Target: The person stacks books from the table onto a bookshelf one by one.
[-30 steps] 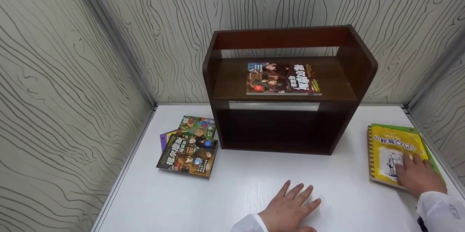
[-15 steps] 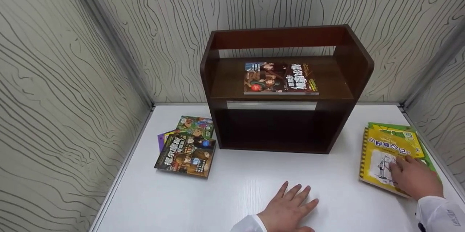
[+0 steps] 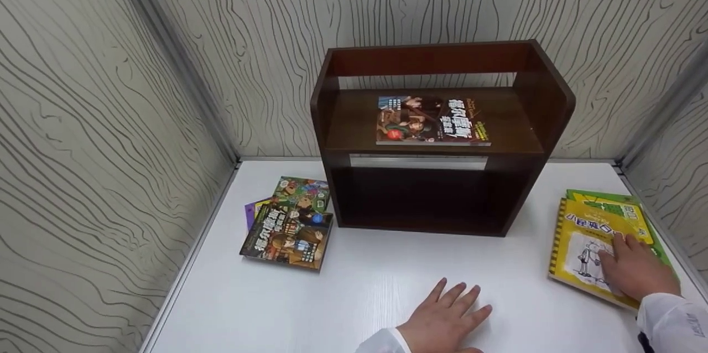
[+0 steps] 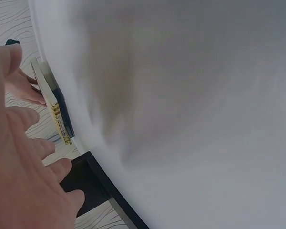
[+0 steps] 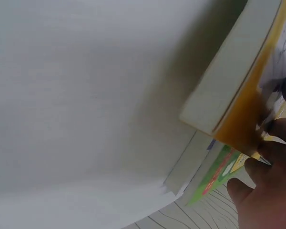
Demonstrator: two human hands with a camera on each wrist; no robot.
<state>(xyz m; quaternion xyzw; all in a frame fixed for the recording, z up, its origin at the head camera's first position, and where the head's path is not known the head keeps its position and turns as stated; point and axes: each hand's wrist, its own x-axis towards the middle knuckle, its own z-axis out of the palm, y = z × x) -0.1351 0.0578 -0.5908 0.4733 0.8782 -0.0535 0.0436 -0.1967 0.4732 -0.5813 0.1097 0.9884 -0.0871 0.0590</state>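
My right hand (image 3: 639,267) rests on the cover of a yellow book (image 3: 578,242) at the right of the table, its fingertips touching the cover. Partly covered by that book lies a green book (image 3: 625,198); the right wrist view shows the yellow book's page edge (image 5: 229,71) and the green book (image 5: 212,176) below it. Fingers spread, my left hand (image 3: 442,320) hovers over or rests on the white table near the front; contact cannot be told. It holds nothing, and the left wrist view shows the hand (image 4: 28,181) at the left.
A dark brown two-tier bookshelf (image 3: 431,148) stands at the back, with a book (image 3: 431,120) lying flat on its upper shelf. Left of it is a pile with a dark-covered book (image 3: 290,237), a green book (image 3: 301,192) and a purple one (image 3: 250,214). Patterned walls (image 3: 166,120) enclose the table.
The yellow book has slid left and toward me under my right hand, exposing more of the green book below. The left hand stays about where it was.
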